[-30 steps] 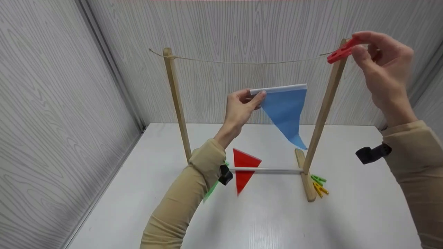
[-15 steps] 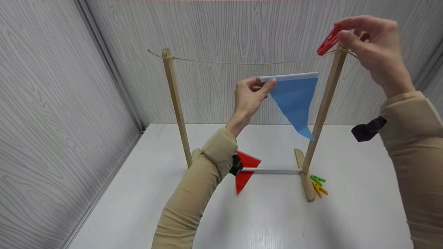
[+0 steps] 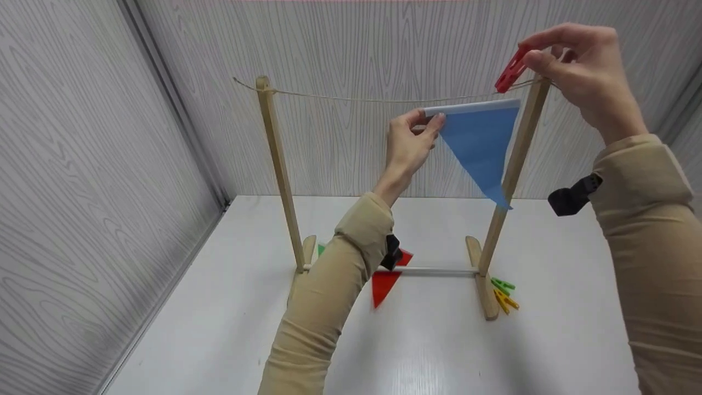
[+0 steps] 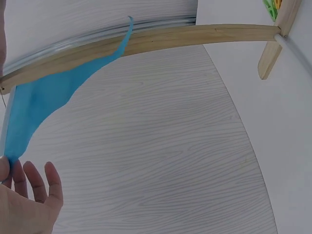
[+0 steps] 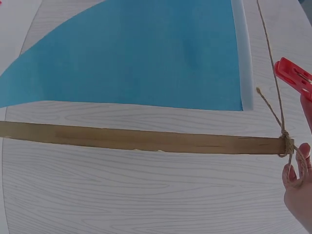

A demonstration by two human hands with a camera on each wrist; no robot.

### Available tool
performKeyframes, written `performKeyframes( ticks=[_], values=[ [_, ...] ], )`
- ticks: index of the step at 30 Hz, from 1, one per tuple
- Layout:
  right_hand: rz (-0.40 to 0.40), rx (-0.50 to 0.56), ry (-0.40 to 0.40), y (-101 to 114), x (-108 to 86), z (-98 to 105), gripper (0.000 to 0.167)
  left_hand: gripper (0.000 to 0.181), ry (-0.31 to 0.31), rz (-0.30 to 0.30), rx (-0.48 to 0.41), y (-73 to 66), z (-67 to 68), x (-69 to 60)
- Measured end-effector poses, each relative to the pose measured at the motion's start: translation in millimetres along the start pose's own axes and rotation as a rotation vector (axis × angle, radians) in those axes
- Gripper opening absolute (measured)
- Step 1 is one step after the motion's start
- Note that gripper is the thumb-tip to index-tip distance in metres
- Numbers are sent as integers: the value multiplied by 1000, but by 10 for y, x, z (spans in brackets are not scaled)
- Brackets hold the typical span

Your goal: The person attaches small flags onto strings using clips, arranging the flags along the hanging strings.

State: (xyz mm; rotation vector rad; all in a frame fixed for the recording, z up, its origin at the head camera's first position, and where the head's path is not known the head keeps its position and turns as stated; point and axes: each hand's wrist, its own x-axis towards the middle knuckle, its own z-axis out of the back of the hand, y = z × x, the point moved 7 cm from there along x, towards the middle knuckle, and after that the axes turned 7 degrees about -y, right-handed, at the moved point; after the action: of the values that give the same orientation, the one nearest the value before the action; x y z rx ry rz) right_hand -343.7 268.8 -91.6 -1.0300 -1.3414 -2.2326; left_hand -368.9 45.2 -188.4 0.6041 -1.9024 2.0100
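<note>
My left hand pinches the left end of the white top edge of a blue triangular pennant, which hangs point down. The pennant's top edge lies just below a thin string tied between two wooden posts. In my right hand a red clothespin is pinched between thumb and fingers, its tip at the string near the right post. The right wrist view shows the red clothespin by the string, apart from the pennant. Whether its tip grips the string, I cannot tell.
A red pennant lies over the stand's white crossbar. A green pennant is mostly hidden by my left sleeve. Green and yellow clothespins lie beside the right foot. The left post stands farther left.
My left hand has raised the blue pennant up and to the right, close to the string. The right hand has moved up and left, bringing the red clothespin to the string.
</note>
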Motion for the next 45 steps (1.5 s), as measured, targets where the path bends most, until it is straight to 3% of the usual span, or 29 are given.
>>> performKeyframes(
  ticks=[13, 29, 45],
  values=[
    [3, -129, -2, 33, 26, -103, 11, 23, -15, -18, 18, -50, -41, 2],
    [32, -140, 32, 58, 48, -192, 10, 24, -22, -11, 21, -96, -78, 26],
    [35, -209, 29, -1, 13, -201, 10, 25, -25, -54, 32, -139, -111, 15]
  ],
)
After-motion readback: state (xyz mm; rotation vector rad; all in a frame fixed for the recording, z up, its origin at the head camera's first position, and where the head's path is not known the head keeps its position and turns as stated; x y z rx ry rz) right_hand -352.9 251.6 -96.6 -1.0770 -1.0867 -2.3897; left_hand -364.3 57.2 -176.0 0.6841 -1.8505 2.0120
